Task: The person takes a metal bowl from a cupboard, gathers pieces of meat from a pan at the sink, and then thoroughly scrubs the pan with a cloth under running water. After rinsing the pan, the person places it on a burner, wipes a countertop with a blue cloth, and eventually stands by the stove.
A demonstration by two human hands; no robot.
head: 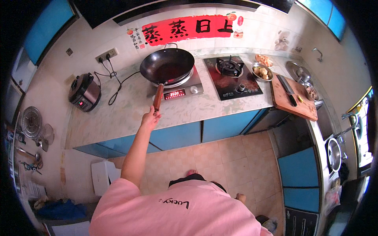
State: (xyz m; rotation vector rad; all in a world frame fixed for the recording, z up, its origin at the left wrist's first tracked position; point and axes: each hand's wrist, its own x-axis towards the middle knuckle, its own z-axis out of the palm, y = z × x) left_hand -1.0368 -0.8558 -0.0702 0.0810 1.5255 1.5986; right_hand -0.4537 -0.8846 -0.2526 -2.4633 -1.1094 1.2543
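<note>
My left hand [151, 118] is at the end of the wooden handle of a black wok [167, 65], its fingers partly spread; it touches or nearly touches the handle tip. The wok sits tilted on an electric cooker [195, 81] with a lit red display, and nothing shows inside it. My right hand [241, 197] hangs low beside my body, mostly hidden behind the pink shirt, so its fingers cannot be made out. Right of the wok stands a black glass gas hob [252, 87] with a single burner and no pan on it.
A cutting board [283, 103] holds a cleaver [286, 85] and a small yellowish piece. Near it stand a metal bowl of pale chunks [262, 72], a plate of food [264, 60] and another bowl [311, 92]. An electric pressure cooker [85, 93] with cords stands left; a sink [324, 118] lies right.
</note>
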